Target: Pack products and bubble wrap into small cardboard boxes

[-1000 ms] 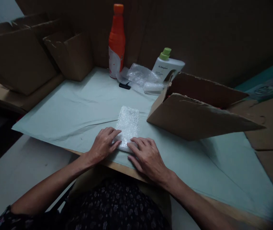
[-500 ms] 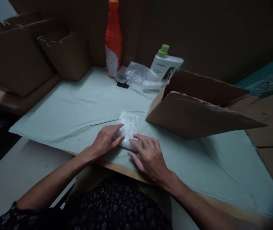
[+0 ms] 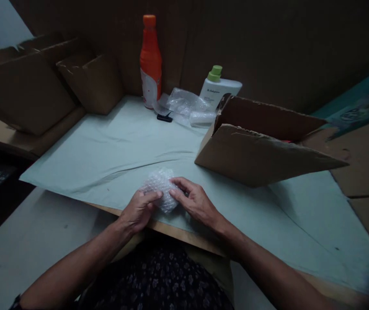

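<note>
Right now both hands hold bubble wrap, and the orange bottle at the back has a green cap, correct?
No: the orange bottle at the back has an orange cap, not green, as the head view shows. The left hand and right hand do hold bubble wrap.

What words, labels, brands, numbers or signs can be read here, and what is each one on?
White bottle with green cap: a brand line, soft, that seems to read "Bc Babycare"; the smaller lines beneath are too small to read.
Orange bottle: small red marks on its pale label, unreadable.
Teal printed surface at the right edge: dark markings, too blurred to read.
Bubble wrap in the hands: no lettering visible.
</note>
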### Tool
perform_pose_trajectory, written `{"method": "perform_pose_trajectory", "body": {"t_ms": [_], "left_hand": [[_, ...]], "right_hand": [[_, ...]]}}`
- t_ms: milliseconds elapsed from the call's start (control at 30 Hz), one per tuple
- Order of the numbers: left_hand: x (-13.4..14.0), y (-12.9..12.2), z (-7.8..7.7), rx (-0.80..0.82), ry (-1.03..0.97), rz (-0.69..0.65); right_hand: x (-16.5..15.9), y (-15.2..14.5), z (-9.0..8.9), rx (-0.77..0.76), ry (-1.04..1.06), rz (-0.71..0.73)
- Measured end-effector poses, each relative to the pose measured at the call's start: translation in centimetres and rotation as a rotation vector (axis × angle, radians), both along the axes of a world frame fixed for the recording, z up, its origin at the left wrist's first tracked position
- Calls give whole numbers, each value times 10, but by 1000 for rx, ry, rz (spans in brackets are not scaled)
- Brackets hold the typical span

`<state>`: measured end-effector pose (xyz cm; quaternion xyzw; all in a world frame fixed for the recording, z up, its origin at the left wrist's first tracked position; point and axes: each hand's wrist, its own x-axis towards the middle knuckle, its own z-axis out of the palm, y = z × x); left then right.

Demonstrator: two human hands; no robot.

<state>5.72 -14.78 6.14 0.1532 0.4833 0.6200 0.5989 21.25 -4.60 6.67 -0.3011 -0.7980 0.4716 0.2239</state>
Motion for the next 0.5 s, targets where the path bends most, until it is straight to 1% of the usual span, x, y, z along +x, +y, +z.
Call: {"method": "perform_pose_trajectory", "body": {"t_ms": [33, 100, 133, 167, 200, 233, 300, 333, 400, 500], "left_hand": [[5, 1, 1, -2, -33, 21], [10, 1, 2, -25, -76, 59], [11, 0, 2, -38, -85, 55], [11, -1, 3, -47, -83, 39], [11, -2, 3, -49, -64, 19], [11, -2, 4, -44, -23, -2], [12, -1, 5, -22, 136, -42], [13, 0, 6, -7, 245, -56], [15, 4, 7, 31, 465, -72], [20, 10, 10, 85, 701, -69]], "right_hand": [[4, -4, 2, 42, 5, -14], [15, -5, 5, 126, 13, -109], [21, -2, 7, 124, 23, -166], [27, 0, 8, 74, 36, -200], [32, 3, 9, -17, 51, -201], [36, 5, 9, -126, 69, -167], [39, 4, 8, -315, 117, -43], [38, 1, 8, -372, 141, 10], [34, -6, 9, -400, 174, 44], [30, -11, 13, -341, 167, -14]]}}
